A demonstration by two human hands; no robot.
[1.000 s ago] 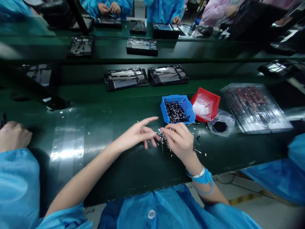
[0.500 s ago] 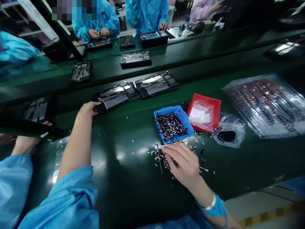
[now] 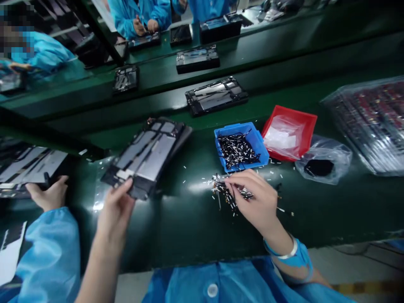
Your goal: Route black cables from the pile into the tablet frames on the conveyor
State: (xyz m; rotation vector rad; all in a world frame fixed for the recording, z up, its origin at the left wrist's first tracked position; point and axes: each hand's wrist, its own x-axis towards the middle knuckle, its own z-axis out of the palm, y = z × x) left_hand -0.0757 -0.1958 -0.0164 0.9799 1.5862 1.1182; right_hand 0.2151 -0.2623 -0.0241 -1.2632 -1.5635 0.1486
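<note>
My left hand [image 3: 118,206] grips the near end of an opened tablet [image 3: 148,153], thumb on top. Grey battery cells and dark strips show inside its black frame. It is tilted above the green bench, with another dark layer blurred beneath it. My right hand [image 3: 254,198] is pinched closed over a loose pile of small black-and-white parts [image 3: 232,202]. A thin dark piece shows at its fingertips, but whether they hold it I cannot make out. Just beyond stands a blue bin [image 3: 263,158] with many short black wire-like parts [image 3: 238,151] bearing white tabs.
A red bin [image 3: 307,130] holds clear plastic; beside it lies a plastic bag [image 3: 341,162]. Stacked clear trays [image 3: 375,130] are at right. Another opened tablet [image 3: 217,97] rests behind. At left, a co-worker's hand [image 3: 50,195] touches a device. A dark post [image 3: 47,132] slants nearby.
My left hand has drawn one tablet away from its neighbour, toward me, lifting and turning it. My right hand stays pinched at the pile. The view has shifted.
</note>
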